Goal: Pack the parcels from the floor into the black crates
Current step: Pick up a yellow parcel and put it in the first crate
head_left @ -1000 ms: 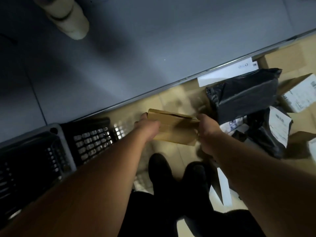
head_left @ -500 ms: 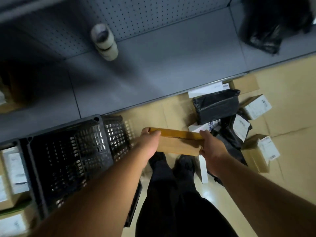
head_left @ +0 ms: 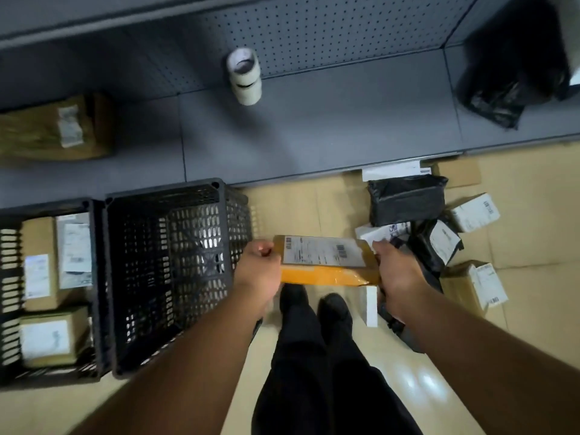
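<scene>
Standing over the floor (head_left: 282, 208), we face a grey shelf (head_left: 314, 133) at twelve o'clock and two black crates at nine o'clock: the near crate (head_left: 169, 271) bare inside, the far crate (head_left: 12, 277) already holding several boxes. A pile of parcels (head_left: 439, 240) waits at three o'clock. At centre we hold a flat brown box (head_left: 326, 262), label up, above our shoes and just right of the near crate; the left hand (head_left: 259, 271) grips its left end with curled fingers, the right hand (head_left: 398, 271) clasps its right end.

The risk, as we judge it: the swing to nine o'clock could catch the box's leading edge on the crate rim and jar it loose from two end-only grips.

Half a second earlier the box showed only its edge; its labelled face is now turned up. More of the crates and shelf has come into view as the camera has lifted.
</scene>
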A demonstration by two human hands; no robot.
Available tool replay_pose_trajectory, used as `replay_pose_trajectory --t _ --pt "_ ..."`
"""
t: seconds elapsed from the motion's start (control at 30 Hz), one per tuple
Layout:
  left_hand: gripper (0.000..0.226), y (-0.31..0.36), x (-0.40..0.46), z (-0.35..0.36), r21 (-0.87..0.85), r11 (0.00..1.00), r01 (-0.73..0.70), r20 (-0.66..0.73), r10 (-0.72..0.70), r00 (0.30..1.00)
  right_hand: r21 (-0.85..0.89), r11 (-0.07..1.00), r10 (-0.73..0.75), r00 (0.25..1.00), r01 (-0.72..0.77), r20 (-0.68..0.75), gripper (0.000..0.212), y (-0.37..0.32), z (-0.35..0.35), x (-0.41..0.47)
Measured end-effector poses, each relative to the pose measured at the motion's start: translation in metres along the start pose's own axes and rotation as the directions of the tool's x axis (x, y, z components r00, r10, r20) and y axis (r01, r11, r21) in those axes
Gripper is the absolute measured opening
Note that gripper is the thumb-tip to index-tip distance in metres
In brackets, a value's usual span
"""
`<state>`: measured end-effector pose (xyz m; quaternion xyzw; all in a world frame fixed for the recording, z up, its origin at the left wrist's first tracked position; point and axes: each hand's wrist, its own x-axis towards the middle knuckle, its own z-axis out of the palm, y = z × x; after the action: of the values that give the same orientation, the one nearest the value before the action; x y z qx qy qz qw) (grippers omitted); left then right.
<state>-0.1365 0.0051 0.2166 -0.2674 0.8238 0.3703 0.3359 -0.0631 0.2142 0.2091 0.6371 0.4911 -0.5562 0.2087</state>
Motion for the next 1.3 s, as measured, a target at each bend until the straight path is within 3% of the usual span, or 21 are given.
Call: replay_pose_trajectory --t 0.13,0.37,0.5,0.63,0.97,1.07,1.17,1.3 --pt "0.034 -0.03 -0.019 -0.021 -0.069 0.997 0.014 0.023 -0.013 1.0 -0.078 0.997 -0.01 0.998 0.015 0.059 0.054 0.021 0.009 -0.013" --pt "0.041 -0.097 -0.016 -0.07 -0.229 0.97 0.083 -0.031 -0.093 0.995 -0.153 0.988 -0.03 0.998 0.038 0.057 0.048 0.063 0.066 -0.041" --pt "0.036 -0.146 -0.022 -0.108 -0.327 0.941 0.084 -0.003 -0.089 0.996 -0.16 0.97 -0.168 0.982 0.181 0.089 0.054 0.093 0.106 -0.062" --pt "0.027 -0.203 -0.029 -0.168 -0.437 0.894 0.101 -0.017 -0.12 0.993 -0.189 0.978 -0.067 0.989 0.092 0.133 0.054 0.133 0.162 -0.103" --pt "0.018 -0.298 -0.02 -0.316 -0.429 0.901 0.065 -0.139 -0.137 0.981 -0.226 0.962 -0.085 0.951 0.156 0.297 0.042 0.198 0.305 -0.185" --pt "0.017 -0.309 -0.012 -0.338 -0.411 0.907 0.088 -0.166 -0.169 0.972 -0.256 0.959 -0.032 0.945 0.121 0.326 0.054 0.198 0.333 -0.191" --pt "0.027 -0.315 -0.004 -0.36 -0.423 0.898 0.121 -0.216 -0.23 0.949 -0.291 0.949 -0.008 0.93 0.124 0.369 0.059 0.191 0.358 -0.196" --pt "0.036 -0.318 0.005 -0.383 -0.482 0.865 0.139 -0.23 -0.278 0.933 -0.324 0.932 -0.006 0.899 0.164 0.438 0.051 0.181 0.381 -0.207"
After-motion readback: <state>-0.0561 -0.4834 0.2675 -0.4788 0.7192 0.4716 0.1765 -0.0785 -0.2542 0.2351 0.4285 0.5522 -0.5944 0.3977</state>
